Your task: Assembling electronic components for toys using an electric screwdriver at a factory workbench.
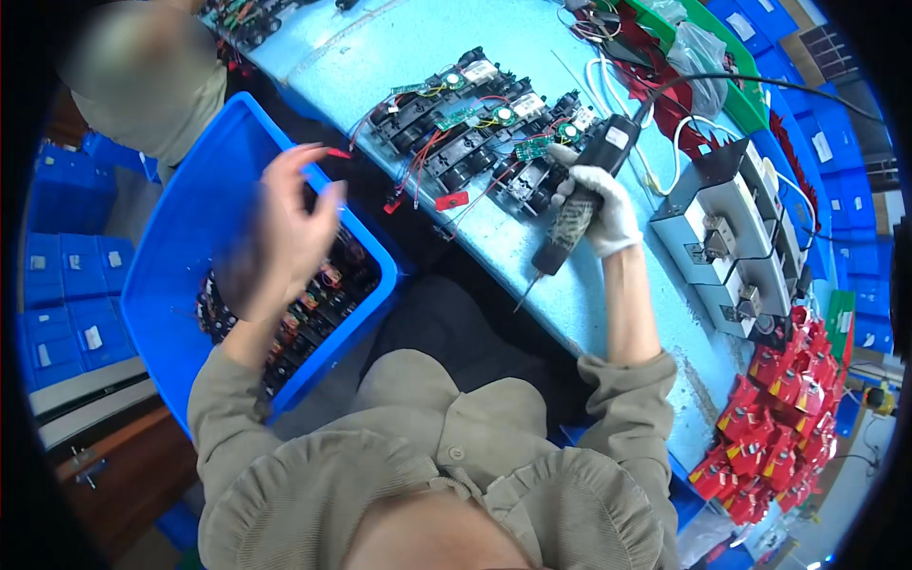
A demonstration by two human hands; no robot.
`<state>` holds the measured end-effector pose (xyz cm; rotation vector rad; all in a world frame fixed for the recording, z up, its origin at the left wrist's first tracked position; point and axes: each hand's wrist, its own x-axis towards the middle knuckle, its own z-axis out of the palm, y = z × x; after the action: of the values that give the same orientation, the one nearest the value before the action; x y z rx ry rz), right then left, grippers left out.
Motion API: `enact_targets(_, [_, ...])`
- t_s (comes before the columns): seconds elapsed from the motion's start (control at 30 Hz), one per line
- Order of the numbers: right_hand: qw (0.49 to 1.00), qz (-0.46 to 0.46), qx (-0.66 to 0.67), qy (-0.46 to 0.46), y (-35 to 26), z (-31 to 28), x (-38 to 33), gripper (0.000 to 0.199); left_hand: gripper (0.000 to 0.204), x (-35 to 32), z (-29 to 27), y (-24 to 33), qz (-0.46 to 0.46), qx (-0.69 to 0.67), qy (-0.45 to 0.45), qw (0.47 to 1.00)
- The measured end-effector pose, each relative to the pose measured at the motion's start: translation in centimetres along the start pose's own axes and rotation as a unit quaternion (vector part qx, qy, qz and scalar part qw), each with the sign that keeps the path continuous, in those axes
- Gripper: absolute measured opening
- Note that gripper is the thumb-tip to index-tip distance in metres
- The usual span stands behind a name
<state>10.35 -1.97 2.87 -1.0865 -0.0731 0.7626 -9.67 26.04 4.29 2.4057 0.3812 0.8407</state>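
My right hand [608, 211], in a white glove with some bare fingertips, is wrapped round a black electric screwdriver [575, 214]. Its thin bit slants down over the table's near edge. Bare and partly blurred, my left hand [296, 214] is raised above a blue bin [180, 204], thumb and fingers apart. A small red piece [337, 153] shows at its fingertips; I cannot tell whether they touch it. Several black toy-car chassis [456, 142] with wheels, green circuit boards and loose wires lie in a row on the table, left of the screwdriver. Red tabs [452, 200] hang from their wires.
More wired chassis [318, 313] fill the bin's bottom. The light-blue table [513, 261] carries a grey metal device [727, 237] on the right, beside a heap of red plastic shells [774, 418]. A black cord [760, 81] arches over. Another person [157, 104] is at upper left.
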Motion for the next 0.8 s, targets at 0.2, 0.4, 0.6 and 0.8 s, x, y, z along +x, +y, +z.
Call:
enact_targets(0.2, [0.999,0.008,-0.041,-0.028,-1.5,-0.4,-4.8,0.051,0.057,3.6,9.8,10.1,0.248,-0.181,-0.179,0.935])
enact_targets(0.4, [0.985,0.0,-0.17,0.042,-2.5,-1.3,-13.5,0.052,0.048,2.2,11.4,12.2,0.293,-0.071,-0.451,0.84])
enact_targets(0.6, [0.988,0.013,-0.119,0.1,-0.2,-3.9,-14.9,0.052,0.035,4.8,11.8,13.0,0.419,0.116,-0.227,0.872])
enact_targets(0.8, [0.993,0.035,-0.049,0.097,0.7,-4.4,-15.7,0.052,0.044,5.8,11.2,12.7,0.323,-0.009,-0.395,0.86])
